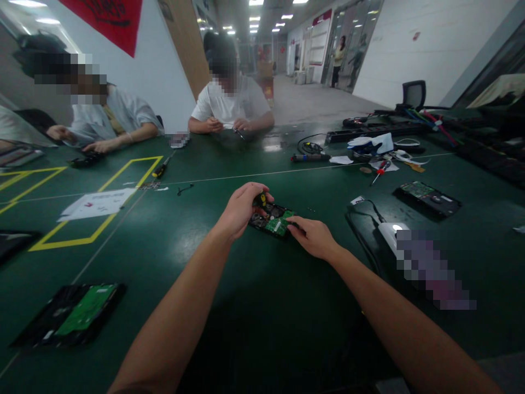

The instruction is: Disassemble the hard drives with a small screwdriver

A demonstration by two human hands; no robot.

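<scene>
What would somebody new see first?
Probably the middle, where the left hand holds a yellow-black tool over a device with a green board, and the right hand touches its right end. Then maybe the red banner, upper left, and the yellow outline on the table's left side.

Hard drive [275,211] black, circuit board [272,224] green; tool handle [262,200] yellow-black; tabletop [246,306] dark green with yellow lines [61,245].
</scene>
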